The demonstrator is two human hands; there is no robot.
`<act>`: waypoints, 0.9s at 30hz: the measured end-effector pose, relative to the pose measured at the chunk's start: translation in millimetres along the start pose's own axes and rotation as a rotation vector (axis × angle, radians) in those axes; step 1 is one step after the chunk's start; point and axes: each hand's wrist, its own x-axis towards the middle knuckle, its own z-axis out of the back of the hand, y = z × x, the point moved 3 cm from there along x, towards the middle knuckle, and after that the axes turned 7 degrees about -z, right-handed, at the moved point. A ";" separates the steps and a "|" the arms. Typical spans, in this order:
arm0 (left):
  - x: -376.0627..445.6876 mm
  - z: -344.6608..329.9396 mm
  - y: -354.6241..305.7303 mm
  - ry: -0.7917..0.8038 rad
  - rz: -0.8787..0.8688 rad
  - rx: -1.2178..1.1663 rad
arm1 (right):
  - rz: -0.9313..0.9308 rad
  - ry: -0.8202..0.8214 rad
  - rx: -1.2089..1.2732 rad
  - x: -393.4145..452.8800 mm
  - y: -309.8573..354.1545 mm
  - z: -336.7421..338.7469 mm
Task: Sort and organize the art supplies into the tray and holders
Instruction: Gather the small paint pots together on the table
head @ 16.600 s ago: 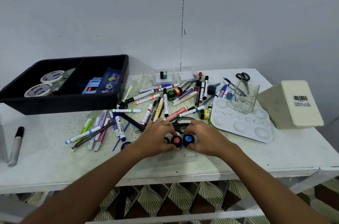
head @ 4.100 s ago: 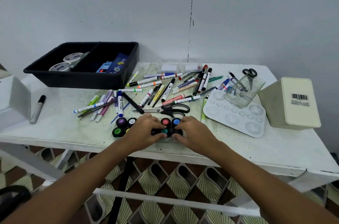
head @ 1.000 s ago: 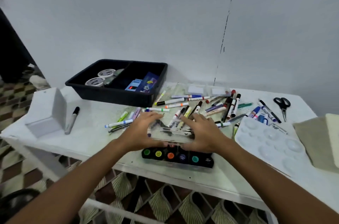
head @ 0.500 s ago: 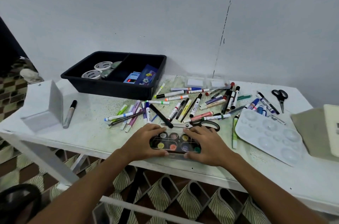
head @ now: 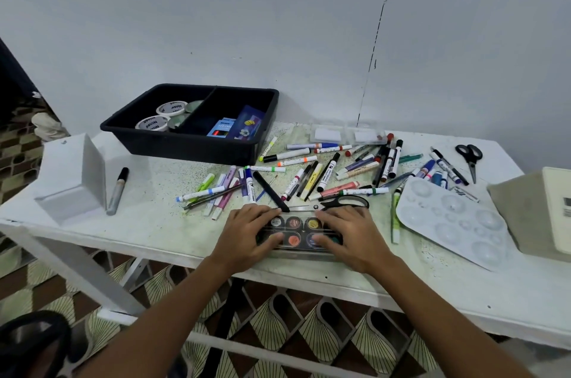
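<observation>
A paint pot set (head: 295,232) under a clear lid lies near the table's front edge. My left hand (head: 247,230) presses on its left end and my right hand (head: 349,234) on its right end, fingers spread over the lid. Behind it lie black-handled scissors (head: 343,202) and a wide scatter of markers (head: 324,172). The black two-part tray (head: 191,142) stands at the back left with tape rolls (head: 160,116) in its left part and blue packets (head: 234,127) in its right part.
A white holder (head: 74,179) lies on its side at the left with a silver marker (head: 118,190) beside it. A white palette (head: 451,220) and a beige box (head: 540,210) are at the right. Small scissors (head: 469,158) lie at the back right.
Both hands lowered the clear lid onto the paint pots and now press flat on it. The view has shifted slightly.
</observation>
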 end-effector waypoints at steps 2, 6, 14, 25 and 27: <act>-6.0 -1.2 -1.1 -0.062 0.097 0.087 | -0.146 -0.135 -0.040 -4.6 -2.0 0.0; -25.8 -3.5 0.1 -0.120 0.400 0.192 | -0.435 -0.195 -0.098 -28.2 -11.5 -6.4; -42.4 -9.1 -13.5 -0.161 0.655 0.078 | -0.580 -0.147 -0.063 -60.9 -16.1 -7.0; -39.7 -8.5 -24.7 -0.215 0.590 0.052 | -0.472 -0.244 0.064 -58.5 -11.7 -12.7; -37.4 -6.9 -25.2 -0.187 0.554 0.134 | -0.460 -0.250 0.075 -58.6 -12.9 -12.9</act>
